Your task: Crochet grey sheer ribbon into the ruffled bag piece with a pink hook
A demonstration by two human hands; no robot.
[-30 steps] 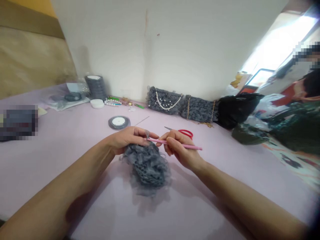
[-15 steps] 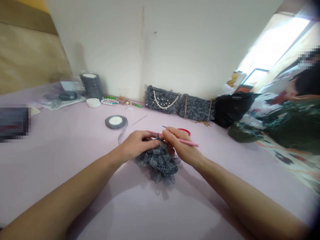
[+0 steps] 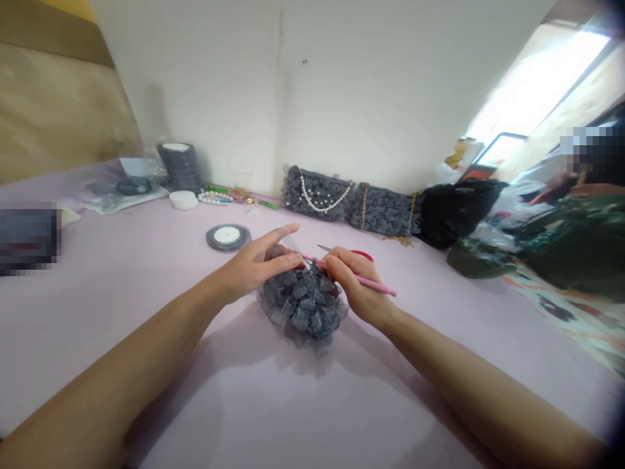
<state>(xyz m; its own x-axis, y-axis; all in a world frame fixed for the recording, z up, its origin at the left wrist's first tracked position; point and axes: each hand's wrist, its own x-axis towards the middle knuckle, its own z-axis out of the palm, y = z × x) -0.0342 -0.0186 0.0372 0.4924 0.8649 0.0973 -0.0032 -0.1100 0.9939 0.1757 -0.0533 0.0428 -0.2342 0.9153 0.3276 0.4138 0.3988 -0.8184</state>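
A: Holding what in the right hand?

B: A pink crochet hook, grasped rather like a pen, between thumb and bent fingers. Sticking out past the hand at the blunt end, and running left along the top edge of the ruffled grey piece at the other.

A: With a loop on the tip?

B: Cannot tell. Too small there, and partly covered.

A: And with the left hand?

B: Grasping the ruffled grey piece at its upper left, under an outstretched thumb. Pointing up and away with a straightened forefinger. Mostly hidden behind, as for the remaining fingers.

A: Where exactly, for the ruffled grey piece?

B: Between both hands, straight ahead, over the lilac tabletop. Hanging slightly below the fingers, frills outward. Cannot tell whether touching the tabletop.

A: And near the hands?

B: Just beyond the right hand, red-handled scissors, partly hidden, pointing left. Just beyond the left hand, a flat ribbon spool, dark with a white centre.

A: Farther back, along the wall?

B: From left to right: a stack of dark spools, a white round container, a string of white beads, a grey purse with pearls, a grey purse with gold chains, then a black plastic bag.
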